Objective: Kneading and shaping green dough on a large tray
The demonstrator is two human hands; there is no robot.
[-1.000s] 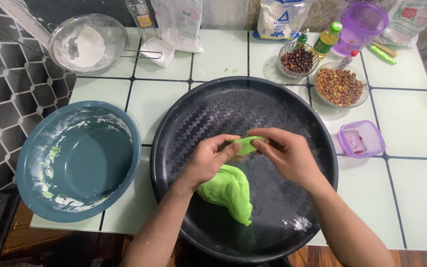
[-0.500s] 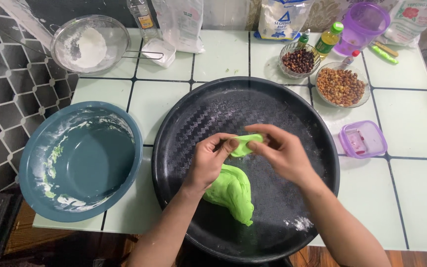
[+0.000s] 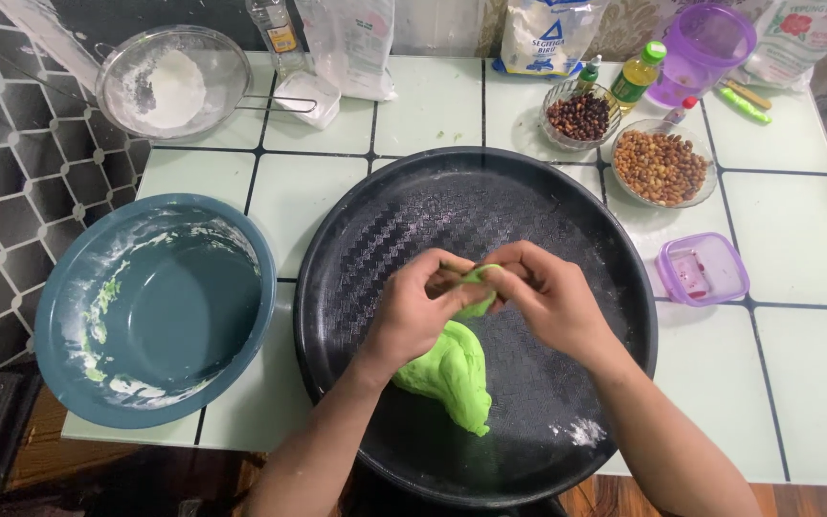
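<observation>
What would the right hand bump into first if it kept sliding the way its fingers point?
Probably the left hand: the right hand points leftward, and both already pinch the small green dough piece between them. Depth is hard to judge.

**Pale tiled bench against a patterned wall**

The bench [image 3: 433,105] is topped with large pale green glossy tiles and dark grout lines. At the left of the frame runs a dark surface [image 3: 11,172] with a white hexagon pattern. Brown wooden floor [image 3: 624,498] shows along the bottom edge. The light is soft and even.
</observation>
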